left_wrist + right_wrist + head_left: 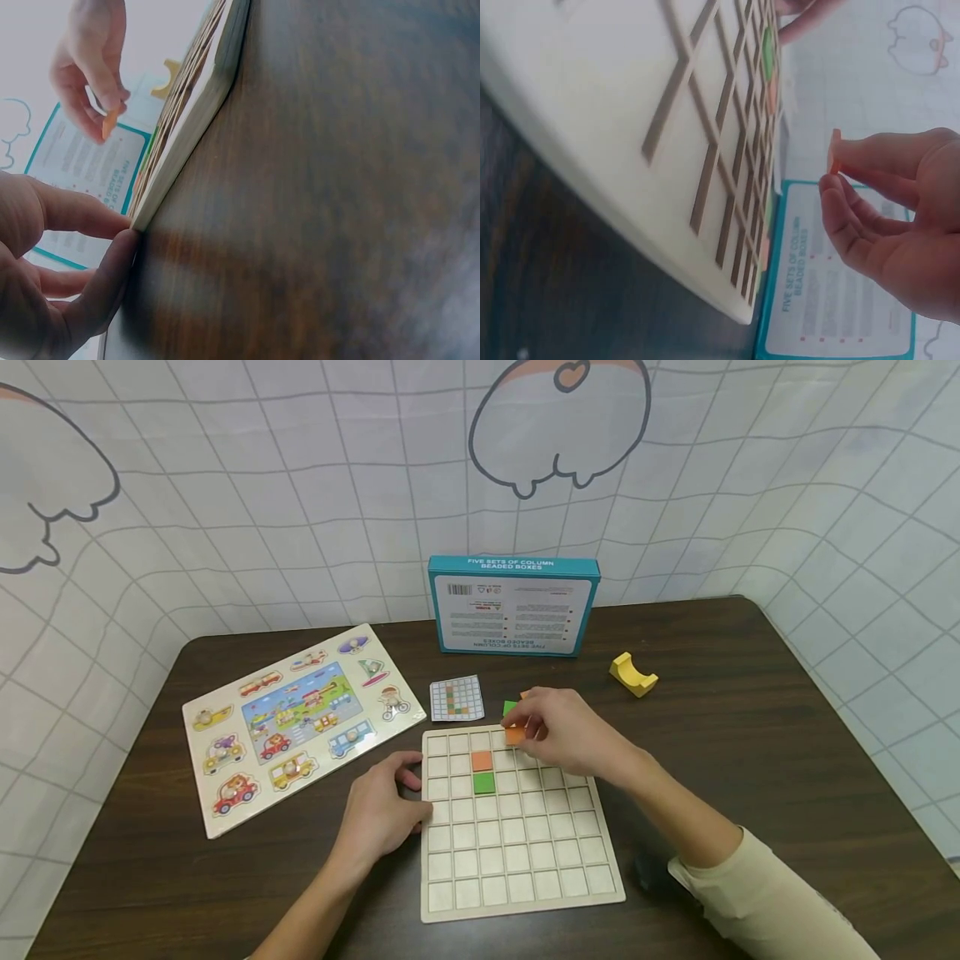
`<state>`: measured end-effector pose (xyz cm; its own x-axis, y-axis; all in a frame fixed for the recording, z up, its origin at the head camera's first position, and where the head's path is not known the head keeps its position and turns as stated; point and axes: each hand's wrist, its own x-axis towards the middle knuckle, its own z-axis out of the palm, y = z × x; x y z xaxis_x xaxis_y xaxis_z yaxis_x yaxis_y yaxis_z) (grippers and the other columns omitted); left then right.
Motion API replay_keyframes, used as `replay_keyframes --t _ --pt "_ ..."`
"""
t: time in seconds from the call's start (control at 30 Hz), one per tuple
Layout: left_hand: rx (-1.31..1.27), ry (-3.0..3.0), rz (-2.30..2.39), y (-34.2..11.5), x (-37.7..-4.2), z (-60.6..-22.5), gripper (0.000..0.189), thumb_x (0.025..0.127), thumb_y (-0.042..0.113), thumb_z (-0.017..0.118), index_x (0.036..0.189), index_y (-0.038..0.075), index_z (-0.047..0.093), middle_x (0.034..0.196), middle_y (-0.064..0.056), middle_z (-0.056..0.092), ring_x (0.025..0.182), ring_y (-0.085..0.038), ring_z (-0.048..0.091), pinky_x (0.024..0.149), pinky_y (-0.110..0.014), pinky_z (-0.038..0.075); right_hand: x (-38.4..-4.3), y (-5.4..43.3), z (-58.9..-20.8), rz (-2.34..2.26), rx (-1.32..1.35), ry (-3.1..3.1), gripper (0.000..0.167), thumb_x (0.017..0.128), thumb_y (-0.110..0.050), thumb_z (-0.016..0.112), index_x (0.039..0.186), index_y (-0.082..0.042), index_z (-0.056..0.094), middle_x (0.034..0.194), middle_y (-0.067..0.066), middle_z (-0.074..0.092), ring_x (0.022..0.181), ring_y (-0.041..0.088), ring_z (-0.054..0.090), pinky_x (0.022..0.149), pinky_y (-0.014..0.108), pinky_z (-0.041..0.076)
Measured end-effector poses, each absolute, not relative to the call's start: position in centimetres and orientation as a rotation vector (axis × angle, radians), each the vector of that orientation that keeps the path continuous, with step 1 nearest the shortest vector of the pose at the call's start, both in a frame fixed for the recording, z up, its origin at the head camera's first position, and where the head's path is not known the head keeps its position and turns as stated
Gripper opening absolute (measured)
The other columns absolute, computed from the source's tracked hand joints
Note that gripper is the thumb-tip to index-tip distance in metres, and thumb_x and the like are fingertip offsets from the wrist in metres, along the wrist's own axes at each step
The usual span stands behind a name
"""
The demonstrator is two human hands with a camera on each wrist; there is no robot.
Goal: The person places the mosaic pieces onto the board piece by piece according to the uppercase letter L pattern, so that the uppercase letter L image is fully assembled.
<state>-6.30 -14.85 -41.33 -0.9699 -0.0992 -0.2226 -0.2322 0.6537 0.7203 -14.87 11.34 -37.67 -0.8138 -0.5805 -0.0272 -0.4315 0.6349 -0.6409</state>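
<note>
A pale wooden grid board [490, 862] lies in front of me in the head view. One orange tile [481, 761] sits in it, with a green tile [484, 783] in the cell just below. My right hand [566, 731] pinches another orange square tile [835, 154] between thumb and fingertips, raised over the board's far edge. At the board's left edge rests my left hand [381, 806], thumb and index finger touching its side. Beyond the right hand lie a green tile [509, 707] and a bit of orange, partly hidden by the fingers.
A small card [457, 699] printed with a coloured grid pattern lies behind the board. The blue-edged box [513, 610] stands at the back. To the left is a wooden peg puzzle [225, 714] with vehicle pieces. A yellow curved block [633, 675] sits back right.
</note>
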Motion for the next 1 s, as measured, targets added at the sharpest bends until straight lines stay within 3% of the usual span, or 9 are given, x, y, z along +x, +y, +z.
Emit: replay_keyframes --t 0.1,0.8,1.0 --pt "-0.269 2.715 1.205 -14.9 -6.3 -41.4 0.067 0.067 -0.001 0.075 0.133 0.008 0.065 0.095 -0.005 0.066 0.053 -0.012 0.06 0.053 -0.029 0.047 -14.3 11.1 -37.3 -0.927 -0.827 2.623 0.028 0.088 -0.002 0.074 0.115 -0.007 0.079 0.09 -0.002 0.07 0.079 0.01 0.062 0.075 0.027 0.055" --pt "-0.26 2.702 1.203 -14.9 -6.3 -41.4 0.068 0.068 0.0 0.073 0.135 0.007 0.064 0.096 -0.006 0.066 0.055 -0.013 0.059 0.054 -0.029 0.045 -11.9 9.5 -37.1 -0.9 -0.803 2.566 0.03 0.086 -0.003 0.078 0.115 -0.012 0.079 0.097 -0.002 0.068 0.082 0.016 0.06 0.07 0.026 0.053" --pt "-0.271 2.69 1.209 -14.8 -6.4 -41.4 0.068 0.069 -0.001 0.073 0.135 0.008 0.064 0.097 -0.006 0.066 0.053 -0.013 0.059 0.052 -0.029 0.046 -11.5 9.0 -37.2 -0.915 -0.827 2.54 0.029 0.086 -0.003 0.078 0.115 -0.01 0.079 0.096 -0.003 0.068 0.078 0.01 0.058 0.07 0.025 0.052"
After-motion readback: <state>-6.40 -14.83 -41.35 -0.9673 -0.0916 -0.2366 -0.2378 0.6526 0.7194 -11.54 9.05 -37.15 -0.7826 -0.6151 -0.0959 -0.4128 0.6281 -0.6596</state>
